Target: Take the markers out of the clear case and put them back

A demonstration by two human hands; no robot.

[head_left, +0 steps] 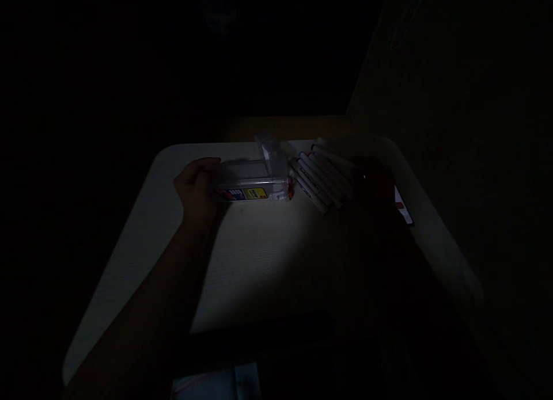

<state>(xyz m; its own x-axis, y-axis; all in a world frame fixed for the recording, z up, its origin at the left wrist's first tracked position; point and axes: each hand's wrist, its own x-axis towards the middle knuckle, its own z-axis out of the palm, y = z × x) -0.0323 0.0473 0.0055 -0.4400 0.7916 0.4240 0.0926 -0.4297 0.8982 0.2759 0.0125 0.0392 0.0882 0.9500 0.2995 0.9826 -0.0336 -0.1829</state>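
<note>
My left hand (pixel 196 187) is closed around the left end of a clear plastic case (pixel 244 181) that lies on its side on a white table. The case has a yellow and blue label, and its hinged lid (pixel 271 152) stands up at the right end. Small coloured bits show at that end. Right of the case, several white markers (pixel 322 178) lie in a slanted pile. My right hand (pixel 374 181) is in deep shadow at the pile's right side. Its fingers meet the end of the topmost marker (pixel 332 156) and seem closed on it, though darkness hides most detail.
A phone with a lit screen (pixel 402 207) lies beyond my right hand on the white table (pixel 254 250). Patterned fabric (pixel 216 384) shows at the bottom edge. Most of the room is too dark to make out.
</note>
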